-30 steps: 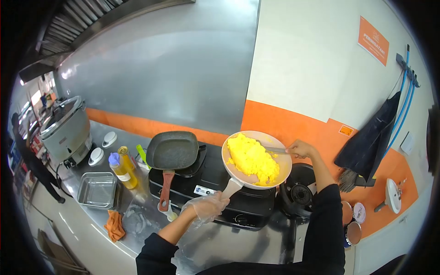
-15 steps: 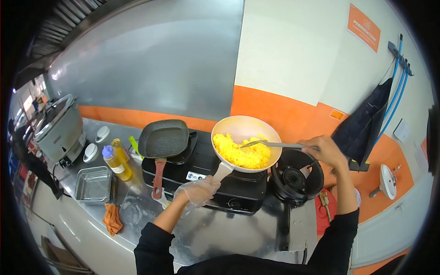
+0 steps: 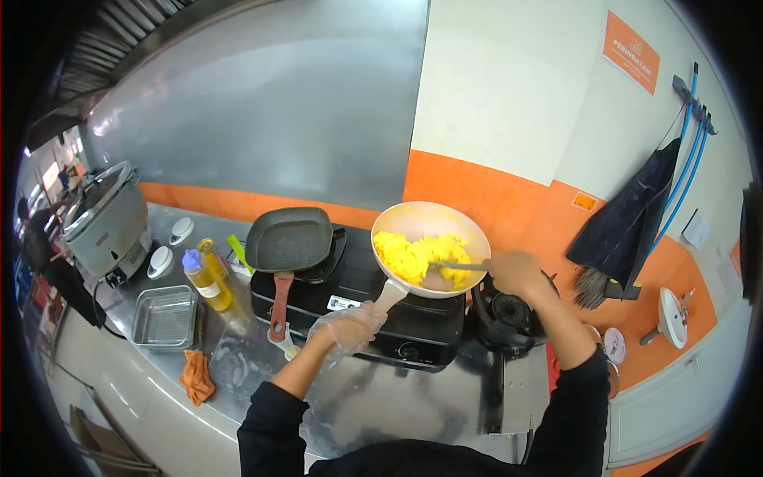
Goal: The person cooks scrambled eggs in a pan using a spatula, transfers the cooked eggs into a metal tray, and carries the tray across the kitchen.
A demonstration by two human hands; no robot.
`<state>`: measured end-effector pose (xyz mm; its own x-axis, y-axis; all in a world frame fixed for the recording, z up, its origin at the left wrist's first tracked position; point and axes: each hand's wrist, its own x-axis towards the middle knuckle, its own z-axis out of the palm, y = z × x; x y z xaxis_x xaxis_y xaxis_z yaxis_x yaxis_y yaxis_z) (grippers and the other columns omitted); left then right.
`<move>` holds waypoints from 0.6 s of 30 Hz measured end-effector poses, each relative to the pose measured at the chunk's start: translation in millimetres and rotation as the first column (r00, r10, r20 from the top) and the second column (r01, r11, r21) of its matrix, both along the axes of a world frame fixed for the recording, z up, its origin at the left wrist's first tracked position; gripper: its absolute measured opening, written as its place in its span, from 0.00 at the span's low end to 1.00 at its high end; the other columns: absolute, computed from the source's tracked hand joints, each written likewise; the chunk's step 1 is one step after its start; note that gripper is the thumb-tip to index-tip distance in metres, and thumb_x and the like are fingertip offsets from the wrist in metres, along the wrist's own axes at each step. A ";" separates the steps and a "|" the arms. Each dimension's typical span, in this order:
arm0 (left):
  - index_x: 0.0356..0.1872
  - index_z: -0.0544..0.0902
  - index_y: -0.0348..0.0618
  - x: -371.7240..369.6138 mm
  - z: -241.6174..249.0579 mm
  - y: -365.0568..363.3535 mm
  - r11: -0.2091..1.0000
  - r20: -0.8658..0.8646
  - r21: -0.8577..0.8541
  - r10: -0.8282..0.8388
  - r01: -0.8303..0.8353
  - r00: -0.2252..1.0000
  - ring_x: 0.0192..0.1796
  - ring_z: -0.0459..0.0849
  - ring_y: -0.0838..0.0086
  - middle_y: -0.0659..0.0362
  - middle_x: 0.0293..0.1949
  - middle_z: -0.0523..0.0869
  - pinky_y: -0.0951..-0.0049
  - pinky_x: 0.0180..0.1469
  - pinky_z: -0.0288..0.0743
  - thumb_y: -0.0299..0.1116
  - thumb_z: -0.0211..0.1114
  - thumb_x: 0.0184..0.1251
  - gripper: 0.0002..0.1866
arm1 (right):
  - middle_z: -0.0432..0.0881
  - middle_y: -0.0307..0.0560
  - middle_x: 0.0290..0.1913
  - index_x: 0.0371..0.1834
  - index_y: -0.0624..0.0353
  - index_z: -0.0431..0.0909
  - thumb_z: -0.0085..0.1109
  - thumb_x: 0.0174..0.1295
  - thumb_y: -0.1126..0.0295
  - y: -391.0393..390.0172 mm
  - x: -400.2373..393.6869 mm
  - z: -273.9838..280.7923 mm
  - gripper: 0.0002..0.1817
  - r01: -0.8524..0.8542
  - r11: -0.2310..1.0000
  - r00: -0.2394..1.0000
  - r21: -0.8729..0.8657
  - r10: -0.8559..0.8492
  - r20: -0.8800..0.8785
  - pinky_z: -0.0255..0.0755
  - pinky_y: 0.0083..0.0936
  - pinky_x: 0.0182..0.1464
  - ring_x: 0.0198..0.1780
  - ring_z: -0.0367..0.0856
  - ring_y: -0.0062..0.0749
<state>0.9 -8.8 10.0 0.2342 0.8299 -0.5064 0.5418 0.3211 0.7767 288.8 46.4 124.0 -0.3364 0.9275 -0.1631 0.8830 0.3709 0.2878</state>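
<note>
In a clear plastic glove, my left hand [image 3: 352, 327] is closed round the pale handle of a white frying pan [image 3: 433, 208]. The pan sits over the right side of a black gas stove [image 3: 373, 322]. Bright yellow scrambled egg [image 3: 405, 253] lies in it, with a bare patch of pan bottom near the front right. My right hand [image 3: 517, 274] grips a grey spatula [image 3: 465, 265] by its handle. The spatula's head reaches into the egg and is partly hidden there. A dark square grill pan [image 3: 289, 238] with a reddish-brown handle rests on the left burner.
Left on the metal counter are a glass dish [image 3: 164, 316], an oil bottle [image 3: 208, 285], an orange cloth [image 3: 197, 377] and a rice cooker [image 3: 109, 226]. A black round burner [image 3: 509, 310] stands right of the stove. A dark apron [image 3: 620, 219] hangs on the wall.
My right hand has moved left and slightly down, pushing the spatula deeper into the egg. The egg has shifted, baring some pan bottom. My left hand stays on the handle.
</note>
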 end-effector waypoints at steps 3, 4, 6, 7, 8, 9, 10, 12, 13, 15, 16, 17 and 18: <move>0.48 0.66 0.43 -0.7 -0.6 1.5 1.000 -0.015 0.007 -0.007 0.007 1.000 0.17 0.69 0.78 0.61 0.22 0.70 0.76 0.17 0.65 0.47 0.51 0.71 0.18 | 0.84 0.49 0.35 0.38 0.55 0.82 0.54 0.55 0.69 31.2 -11.8 -44.6 0.11 0.122 0.977 0.991 0.175 -0.109 -0.083 0.78 0.38 0.40 0.40 0.84 0.42; 0.49 0.66 0.43 0.3 -0.2 -0.1 1.000 0.018 -0.010 0.008 -0.008 1.000 0.17 0.69 0.78 0.62 0.22 0.70 0.76 0.17 0.65 0.46 0.51 0.71 0.18 | 0.84 0.50 0.34 0.38 0.56 0.82 0.54 0.55 0.69 42.0 -13.4 -52.0 0.10 0.112 0.963 0.988 0.246 -0.082 -0.128 0.78 0.38 0.39 0.39 0.84 0.42; 0.49 0.66 0.43 2.2 1.9 -2.0 1.000 0.017 -0.021 0.019 -0.019 1.000 0.17 0.69 0.78 0.62 0.21 0.70 0.76 0.17 0.64 0.46 0.51 0.71 0.18 | 0.84 0.51 0.33 0.37 0.57 0.82 0.53 0.55 0.69 51.5 -10.7 -49.0 0.10 0.098 0.943 0.985 0.319 -0.045 -0.168 0.78 0.39 0.38 0.38 0.84 0.43; 0.49 0.66 0.43 1.5 3.2 -1.2 0.999 0.012 -0.029 0.035 -0.034 0.999 0.17 0.69 0.78 0.62 0.21 0.69 0.76 0.17 0.64 0.46 0.51 0.71 0.18 | 0.84 0.51 0.33 0.37 0.57 0.82 0.54 0.55 0.69 47.7 -6.5 -33.6 0.10 0.036 0.946 0.990 0.323 0.011 -0.143 0.78 0.39 0.36 0.37 0.84 0.43; 0.49 0.66 0.43 0.9 2.2 -0.6 0.999 0.014 -0.027 0.041 -0.041 0.999 0.17 0.69 0.78 0.62 0.21 0.69 0.76 0.17 0.64 0.46 0.51 0.71 0.18 | 0.83 0.52 0.33 0.37 0.56 0.82 0.55 0.54 0.69 42.5 -2.9 -17.2 0.10 -0.026 0.946 0.991 0.323 0.067 -0.118 0.78 0.39 0.35 0.36 0.85 0.44; 0.49 0.66 0.43 1.1 -1.6 -0.9 0.999 0.000 0.000 0.038 -0.038 0.999 0.16 0.68 0.78 0.63 0.20 0.69 0.76 0.16 0.64 0.46 0.51 0.71 0.18 | 0.83 0.52 0.32 0.36 0.56 0.83 0.55 0.53 0.69 31.2 -1.6 4.8 0.10 -0.053 0.944 0.996 0.326 0.074 -0.052 0.77 0.39 0.34 0.35 0.85 0.44; 0.49 0.66 0.43 1.7 -7.0 -1.3 0.999 -0.015 0.026 0.031 -0.030 0.999 0.16 0.68 0.78 0.63 0.19 0.69 0.76 0.16 0.63 0.46 0.51 0.70 0.18 | 0.84 0.51 0.31 0.35 0.56 0.83 0.56 0.52 0.70 17.2 -1.2 28.3 0.09 -0.078 0.942 0.997 0.326 0.078 0.013 0.77 0.38 0.33 0.34 0.85 0.44; 0.50 0.66 0.44 -16.3 -58.7 11.6 0.930 -0.027 0.326 -0.172 0.171 0.985 0.16 0.68 0.79 0.64 0.19 0.68 0.76 0.16 0.63 0.46 0.51 0.71 0.18 | 0.83 0.51 0.30 0.34 0.56 0.83 0.56 0.51 0.70 -7.3 -3.5 68.2 0.09 -0.067 0.959 0.997 0.275 0.055 0.052 0.77 0.38 0.33 0.34 0.85 0.44; 0.50 0.66 0.44 -17.5 -64.3 13.4 0.845 -0.053 0.464 -0.273 0.266 0.961 0.16 0.68 0.79 0.64 0.19 0.68 0.77 0.16 0.63 0.46 0.51 0.71 0.18 | 0.83 0.50 0.28 0.33 0.56 0.83 0.57 0.50 0.70 -12.4 -4.4 76.3 0.09 -0.056 0.972 0.995 0.229 0.035 0.094 0.77 0.38 0.33 0.33 0.84 0.44; 0.51 0.65 0.45 -15.6 -56.3 9.1 0.822 -0.060 0.486 -0.307 0.297 0.950 0.16 0.68 0.79 0.64 0.19 0.68 0.77 0.16 0.62 0.46 0.51 0.71 0.18 | 0.83 0.48 0.30 0.32 0.52 0.84 0.57 0.50 0.69 -14.7 -11.8 67.2 0.08 0.012 0.984 0.987 0.179 -0.040 0.154 0.76 0.38 0.34 0.35 0.84 0.43; 0.51 0.65 0.45 -14.3 -50.5 7.9 0.861 -0.045 0.428 -0.283 0.275 0.958 0.16 0.68 0.79 0.64 0.19 0.68 0.76 0.15 0.62 0.46 0.51 0.71 0.18 | 0.84 0.46 0.32 0.31 0.48 0.84 0.58 0.50 0.68 -15.5 -13.4 59.2 0.07 0.081 0.988 0.971 0.131 -0.107 0.213 0.76 0.38 0.36 0.36 0.83 0.43; 0.51 0.65 0.46 -13.1 -44.8 6.6 0.896 -0.032 0.368 -0.256 0.250 0.966 0.16 0.67 0.79 0.65 0.19 0.68 0.76 0.15 0.61 0.46 0.51 0.71 0.17 | 0.84 0.46 0.32 0.31 0.48 0.84 0.58 0.50 0.68 -7.7 -10.6 42.1 0.07 0.082 0.988 0.971 0.132 -0.109 0.215 0.76 0.38 0.36 0.36 0.83 0.43; 0.50 0.65 0.46 -12.4 -42.9 6.5 0.900 -0.042 0.369 -0.234 0.233 0.971 0.16 0.67 0.79 0.65 0.19 0.68 0.77 0.15 0.61 0.46 0.51 0.71 0.17 | 0.83 0.46 0.31 0.32 0.48 0.84 0.58 0.50 0.67 7.9 -5.1 14.2 0.07 0.070 0.976 0.980 0.204 -0.106 0.168 0.76 0.37 0.35 0.34 0.83 0.43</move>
